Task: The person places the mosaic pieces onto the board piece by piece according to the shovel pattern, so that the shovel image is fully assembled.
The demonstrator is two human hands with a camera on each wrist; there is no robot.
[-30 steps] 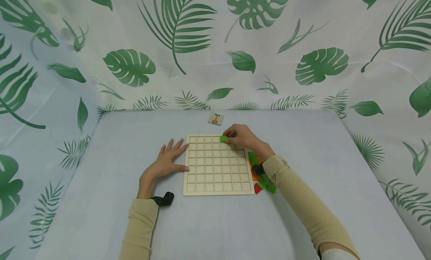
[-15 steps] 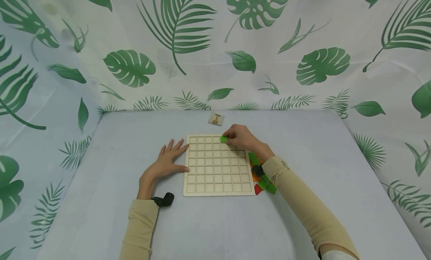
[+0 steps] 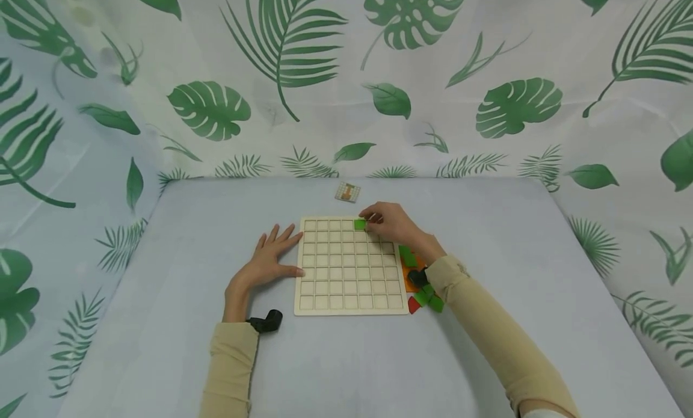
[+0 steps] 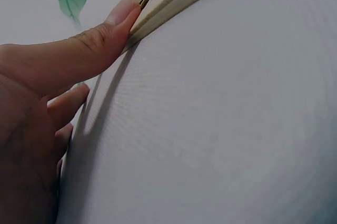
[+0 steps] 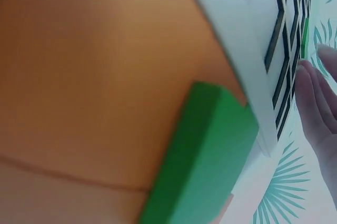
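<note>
A pale wooden grid board (image 3: 343, 273) with square cells lies flat on the table. One green square tile (image 3: 360, 224) sits in a cell of its far row, right of the middle. Just right of that tile is my right hand (image 3: 391, 222), thumb and forefinger parted and off it; in the right wrist view the same green tile (image 5: 305, 37) shows beyond the fingertips. My left hand (image 3: 267, 258) spreads its fingers along the board's left side, the thumb tip on the rim. The left wrist view shows that thumb (image 4: 95, 50) against the board's edge (image 4: 174, 16).
Beside the board's right edge lie loose green pieces (image 3: 435, 302), an orange piece (image 3: 412, 285) and a red one (image 3: 414, 305), partly hidden by the right wrist camera (image 3: 417, 278). A small patterned card (image 3: 348, 192) lies behind the board. Leaf-printed cloth walls enclose the table.
The right thumb and fingers have let go of the green tile, which now lies in its cell, and have drawn slightly right. The left hand stays at the board's edge.
</note>
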